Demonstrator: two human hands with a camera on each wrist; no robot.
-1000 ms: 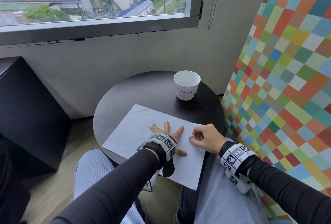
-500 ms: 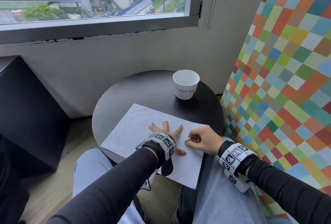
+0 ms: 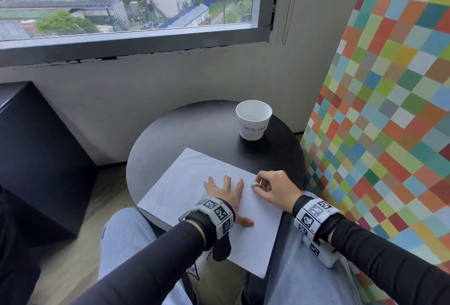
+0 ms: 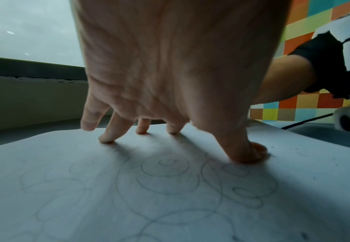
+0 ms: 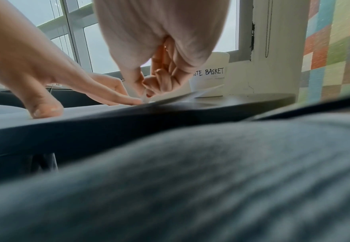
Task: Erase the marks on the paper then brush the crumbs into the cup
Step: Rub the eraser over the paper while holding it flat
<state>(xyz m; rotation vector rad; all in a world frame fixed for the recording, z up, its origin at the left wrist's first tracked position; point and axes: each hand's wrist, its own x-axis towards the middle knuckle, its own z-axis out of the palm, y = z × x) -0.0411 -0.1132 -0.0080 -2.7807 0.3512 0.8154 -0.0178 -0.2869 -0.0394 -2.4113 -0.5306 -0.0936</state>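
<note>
A white sheet of paper (image 3: pixel 185 190) lies on the round black table (image 3: pixel 194 129), its near corner overhanging my lap. Faint pencil circles (image 4: pixel 165 173) show on it under my left hand. My left hand (image 3: pixel 225 191) lies on the paper with fingers spread and straight, fingertips (image 4: pixel 106 139) pressing it down. Just right of it my right hand (image 3: pixel 270 189) pinches a small grey eraser (image 3: pixel 255 185) against the paper near its right edge. The white paper cup (image 3: pixel 253 119), lettered "WASTE BASKET", stands upright at the table's far right.
A wall of coloured squares (image 3: pixel 389 109) rises close on the right. A black cabinet (image 3: pixel 36 158) stands at the left, with a window and sill behind the table. My knees in blue jeans (image 3: pixel 126 239) sit under the table's near edge.
My right hand with the eraser has shifted back and forth a little beside the left fingers, on the paper's right part. The left hand stays pressed in place.
</note>
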